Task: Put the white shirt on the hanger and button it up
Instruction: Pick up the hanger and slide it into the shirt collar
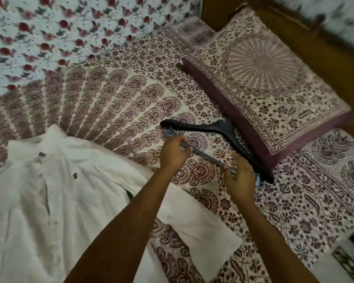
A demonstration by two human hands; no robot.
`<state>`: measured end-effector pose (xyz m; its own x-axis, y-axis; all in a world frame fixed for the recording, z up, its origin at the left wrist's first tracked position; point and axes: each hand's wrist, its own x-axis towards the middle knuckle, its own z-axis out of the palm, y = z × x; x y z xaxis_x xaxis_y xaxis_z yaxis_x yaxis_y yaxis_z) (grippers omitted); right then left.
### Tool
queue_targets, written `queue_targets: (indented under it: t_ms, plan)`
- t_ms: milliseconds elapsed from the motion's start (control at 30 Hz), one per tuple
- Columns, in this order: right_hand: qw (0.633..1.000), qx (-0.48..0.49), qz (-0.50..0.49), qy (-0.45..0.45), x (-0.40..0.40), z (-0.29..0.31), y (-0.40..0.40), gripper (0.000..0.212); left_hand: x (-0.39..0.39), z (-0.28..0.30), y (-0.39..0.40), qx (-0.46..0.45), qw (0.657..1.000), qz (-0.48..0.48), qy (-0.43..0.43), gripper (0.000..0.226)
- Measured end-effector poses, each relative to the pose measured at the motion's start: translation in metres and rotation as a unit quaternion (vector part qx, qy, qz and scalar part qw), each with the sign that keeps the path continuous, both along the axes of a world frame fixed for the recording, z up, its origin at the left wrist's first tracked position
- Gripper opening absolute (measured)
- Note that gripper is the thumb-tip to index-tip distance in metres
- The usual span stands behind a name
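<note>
The patterned bedsheet (110,103) lies bare and flat beyond the white shirt (49,201), giving open passage toward the floral blanket (59,27) at the far side. On the right, the pillow (270,88) blocks the way, its near edge touching the black hanger (223,127). Both forearms cross over the shirt's sleeve (202,227), covering part of it.

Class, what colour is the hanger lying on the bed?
Black hanger, clearest in the head view.
</note>
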<state>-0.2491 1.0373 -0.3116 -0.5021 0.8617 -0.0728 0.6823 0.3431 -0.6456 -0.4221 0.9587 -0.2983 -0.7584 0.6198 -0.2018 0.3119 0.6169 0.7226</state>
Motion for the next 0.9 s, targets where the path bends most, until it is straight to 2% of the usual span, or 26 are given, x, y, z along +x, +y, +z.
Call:
queue_targets:
  t_ms: [167, 300, 400, 567, 633, 733, 800, 900]
  plan:
    - [1.000, 0.001, -0.019, -0.003, 0.009, -0.030, 0.032, 0.053, -0.012, -0.039, 0.064, -0.051, 0.994, -0.079, 0.057, 0.028]
    - [1.000, 0.005, -0.026, 0.001, 0.011, -0.049, 0.053, 0.048, -0.022, -0.064, 0.103, -0.132, 0.967, -0.150, 0.160, 0.050]
    - [0.999, 0.006, -0.031, -0.005, 0.013, -0.059, 0.063, 0.047, -0.030, -0.080, 0.122, -0.186, 0.949, -0.177, 0.181, 0.061]
    - [0.999, 0.008, -0.029, -0.013, 0.011, -0.070, 0.066, 0.049, -0.045, -0.100, 0.133, -0.229, 0.931, -0.204, 0.199, 0.050]
    - [1.000, 0.004, -0.026, -0.016, 0.004, -0.070, 0.064, 0.049, -0.051, -0.100, 0.130, -0.209, 0.943, -0.196, 0.169, 0.040]
    - [1.000, 0.016, -0.012, -0.014, -0.007, -0.066, 0.056, 0.048, -0.060, -0.088, 0.111, -0.145, 0.977, -0.153, 0.045, 0.027]
    - [0.999, 0.031, 0.014, -0.014, -0.014, -0.059, 0.048, 0.049, -0.072, -0.074, 0.087, -0.097, 0.992, -0.083, 0.004, 0.031]
    - [0.997, 0.049, 0.058, -0.010, -0.027, -0.042, 0.031, 0.057, -0.090, -0.045, 0.036, -0.053, 0.999, 0.007, 0.000, 0.037]
